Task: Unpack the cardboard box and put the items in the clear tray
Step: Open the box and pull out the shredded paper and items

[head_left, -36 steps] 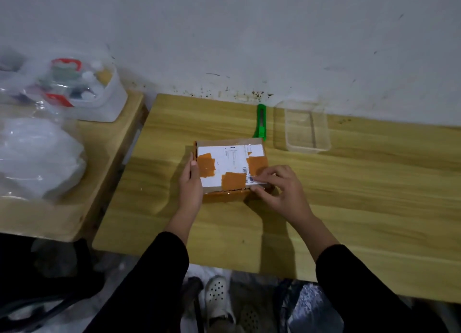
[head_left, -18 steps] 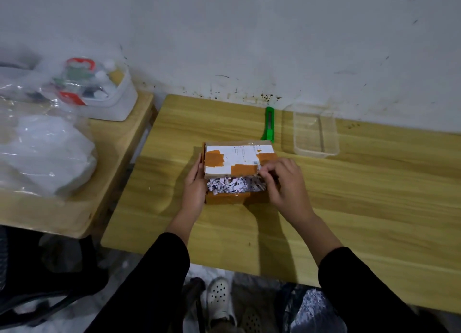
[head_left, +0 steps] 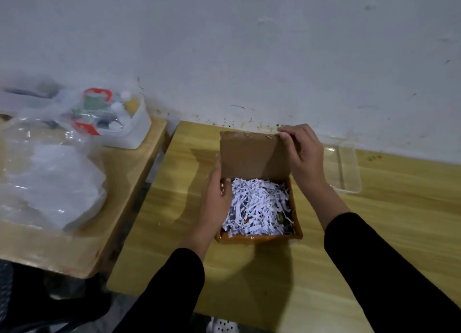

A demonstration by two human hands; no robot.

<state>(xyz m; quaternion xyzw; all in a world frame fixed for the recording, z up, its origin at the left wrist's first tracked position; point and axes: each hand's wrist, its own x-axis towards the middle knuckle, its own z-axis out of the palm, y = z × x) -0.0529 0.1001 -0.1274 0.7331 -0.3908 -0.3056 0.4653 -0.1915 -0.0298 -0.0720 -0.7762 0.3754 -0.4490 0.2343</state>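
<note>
Center frame: right hand (head_left: 300,150) pinches cardboard box (head_left: 259,236) lid (head_left: 252,155) upright; left hand (head_left: 216,198) grips box's left wall; shredded paper (head_left: 257,208) inside.

— What sat off to the left?

— A second wooden counter (head_left: 82,255), apart from the main wooden counter (head_left: 374,232) by a narrow gap. On it lay a crumpled clear plastic bag (head_left: 50,183) with something white inside.

— And behind that?

— A white tub (head_left: 129,130) near the wall, holding small bottles and red-trimmed bits, too blurred to name.

— The wall itself?

— A grey-white wall (head_left: 249,45), scuffed, with dark specks along its base. Below, a perforated white shoe (head_left: 222,326) showed on the floor.
</note>
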